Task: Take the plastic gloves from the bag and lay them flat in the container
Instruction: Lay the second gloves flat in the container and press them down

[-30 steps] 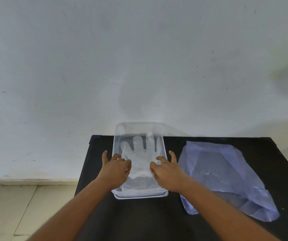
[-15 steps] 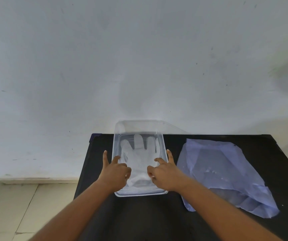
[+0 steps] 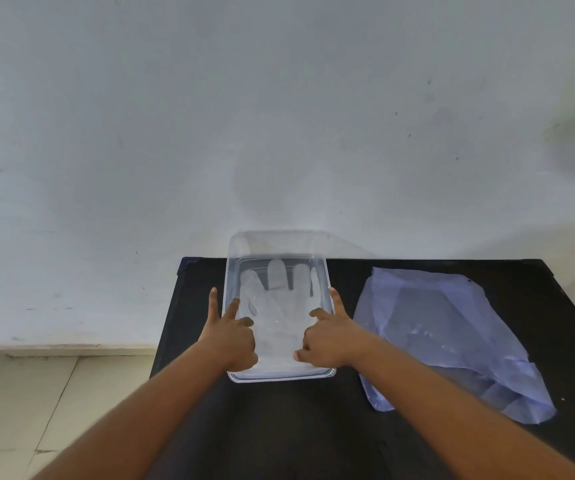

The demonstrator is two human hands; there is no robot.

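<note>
Lying flat in the bottom of the clear rectangular plastic container (image 3: 230, 306), the thin translucent plastic glove (image 3: 279, 306) has its fingers pointing away from you toward the wall, its cuff end nearest your body. Whether it is 1 glove or a stack, the picture does not show. Your left hand (image 3: 234, 337) rests over the container's left side, thumb stretched out along the outside of the left rim, index finger pointing forward on the inside, the other fingers curled down onto the glove's lower left part. Your right hand (image 3: 327, 341) mirrors it on the right side: thumb outside the right rim, index finger bent inward over the glove, the remaining fingertips pressing on the lower right part near the cuff. Your 2 hands are apart, with the glove's palm area showing between them; neither is closed around anything, both are pressing with loosely curled fingers. The container sits at the left of the black table (image 3: 348, 427), its far end reaching past the table's back edge toward the pale grey wall (image 3: 279, 116). To your right, well apart from the container, the crumpled bluish translucent plastic bag (image 3: 445, 334) lies spread on the table. Beyond the table's left edge you see light floor tiles (image 3: 36, 410)
</note>
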